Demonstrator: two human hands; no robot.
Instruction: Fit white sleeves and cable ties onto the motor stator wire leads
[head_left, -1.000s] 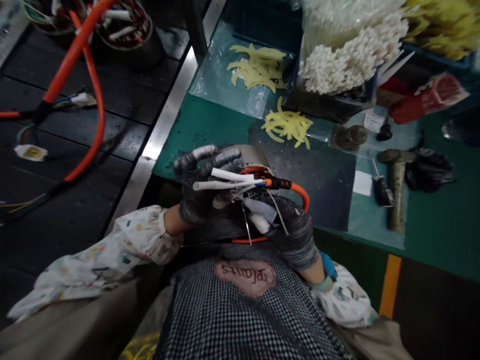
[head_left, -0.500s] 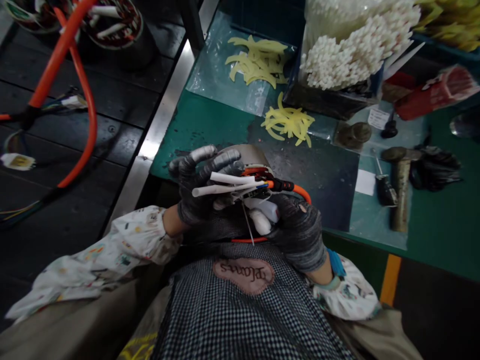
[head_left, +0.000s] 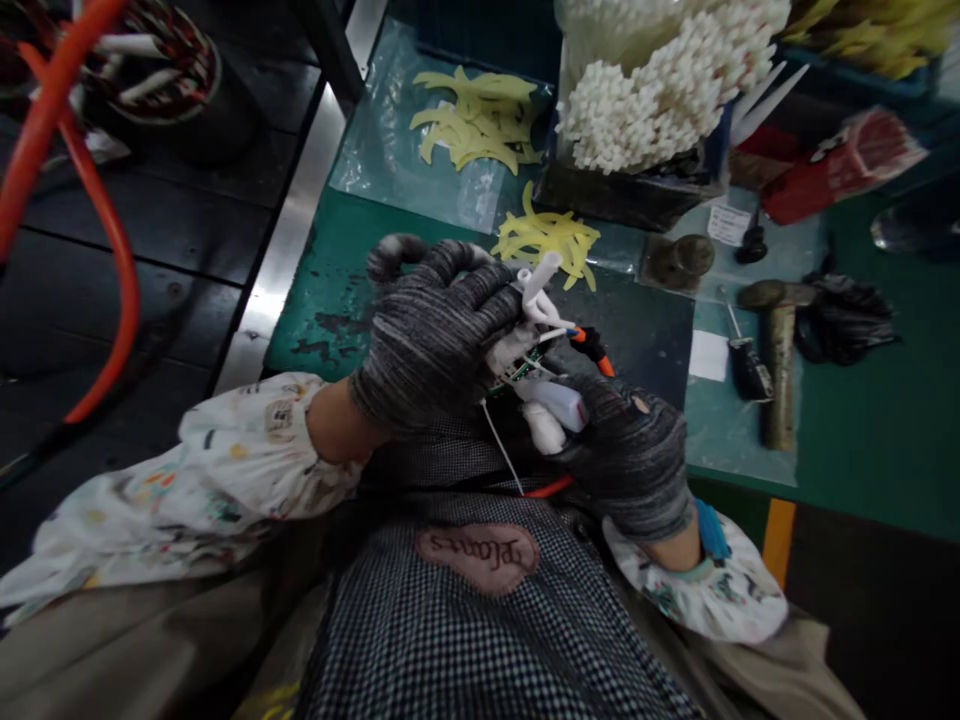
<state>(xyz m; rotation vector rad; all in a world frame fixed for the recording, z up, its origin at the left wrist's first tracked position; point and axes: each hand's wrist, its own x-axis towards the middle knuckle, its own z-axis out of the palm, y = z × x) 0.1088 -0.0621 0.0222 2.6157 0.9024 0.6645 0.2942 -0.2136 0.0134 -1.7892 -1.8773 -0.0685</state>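
Observation:
A motor stator point(head_left: 517, 362) with white leads and a green ring edge is held close above my apron. My left hand point(head_left: 442, 330), in a grey knit glove, curls over its far left side and hides most of it. Its fingertips touch the white insulating sleeves point(head_left: 541, 278), which now point up and away. My right hand point(head_left: 630, 450), gloved too, grips the near right side. By its fingers are a translucent white plastic piece point(head_left: 555, 403) and a soft white bundle point(head_left: 543, 428). An orange cable point(head_left: 604, 366) leaves the stator on the right; a thin white tie point(head_left: 501, 445) hangs below.
Yellow curved strips point(head_left: 551, 235) lie beyond my hands, with more on a plastic bag point(head_left: 480, 115). A bin holds white tubes point(head_left: 645, 110). To the right lie a hammer point(head_left: 778, 370), a screwdriver point(head_left: 746, 365) and a red container point(head_left: 840, 170). Thick orange cable point(head_left: 112, 260) hangs left.
My left hand has moved from beside the sleeves to over the stator. The white sleeves swung from pointing left to pointing up and away. My view shifted slightly right.

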